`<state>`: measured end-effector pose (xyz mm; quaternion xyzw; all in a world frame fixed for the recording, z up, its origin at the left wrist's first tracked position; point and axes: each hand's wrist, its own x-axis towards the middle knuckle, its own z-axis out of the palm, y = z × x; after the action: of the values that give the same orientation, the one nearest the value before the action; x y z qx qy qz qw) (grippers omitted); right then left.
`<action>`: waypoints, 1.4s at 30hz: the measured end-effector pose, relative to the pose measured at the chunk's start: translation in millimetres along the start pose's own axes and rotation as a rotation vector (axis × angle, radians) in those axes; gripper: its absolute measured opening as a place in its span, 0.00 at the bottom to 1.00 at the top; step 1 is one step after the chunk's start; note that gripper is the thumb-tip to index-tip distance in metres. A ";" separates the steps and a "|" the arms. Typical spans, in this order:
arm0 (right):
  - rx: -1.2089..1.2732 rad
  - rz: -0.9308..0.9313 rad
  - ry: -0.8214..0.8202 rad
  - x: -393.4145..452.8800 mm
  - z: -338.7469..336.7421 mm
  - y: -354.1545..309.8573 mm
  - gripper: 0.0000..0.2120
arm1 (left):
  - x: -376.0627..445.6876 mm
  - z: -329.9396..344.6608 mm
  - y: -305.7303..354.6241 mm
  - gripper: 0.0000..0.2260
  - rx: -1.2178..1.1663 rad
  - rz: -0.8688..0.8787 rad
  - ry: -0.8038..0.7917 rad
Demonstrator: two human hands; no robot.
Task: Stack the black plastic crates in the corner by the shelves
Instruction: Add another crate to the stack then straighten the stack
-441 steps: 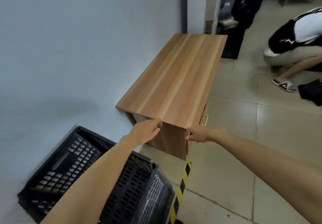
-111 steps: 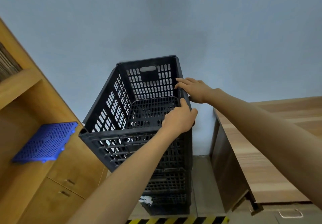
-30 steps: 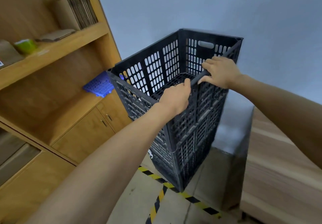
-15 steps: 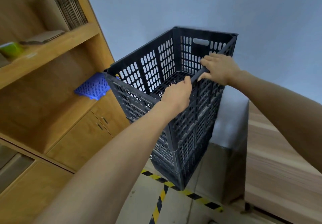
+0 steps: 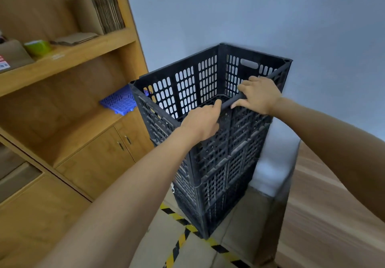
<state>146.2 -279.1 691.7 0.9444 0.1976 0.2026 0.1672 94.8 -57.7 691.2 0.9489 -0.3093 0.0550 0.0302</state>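
Hands, left (image 5: 203, 121) and right (image 5: 259, 94), grip top crate (image 5: 187, 92) near rim.

The crate stack (image 5: 218, 163) fills the corner: shelves (image 5: 68, 63) close on its left, wall (image 5: 250, 17) behind, cabinet (image 5: 333, 205) near its right. Its open top and the floor (image 5: 187, 251) in front are free.

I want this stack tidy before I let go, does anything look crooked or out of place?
Nothing stands out. The black crates sit squarely one on another between the shelves and the wooden cabinet, both hands on the top rim.
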 end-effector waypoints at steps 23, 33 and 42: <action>0.036 -0.060 -0.024 3.6 -3.8 1.4 0.51 | -4.0 -4.2 -1.5 0.18 0.051 -0.044 -0.053; -0.007 -0.031 -0.127 34.7 -39.1 -62.9 0.39 | -28.9 -10.6 -81.0 0.20 0.263 -0.095 -0.029; 0.022 -0.030 -0.188 57.2 -47.8 -87.7 0.40 | -26.2 -14.5 -107.2 0.16 0.143 -0.291 -0.098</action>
<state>145.9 -166.7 716.3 0.9580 0.1976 0.1085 0.1775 135.8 45.4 699.8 0.9849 -0.1652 0.0258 -0.0450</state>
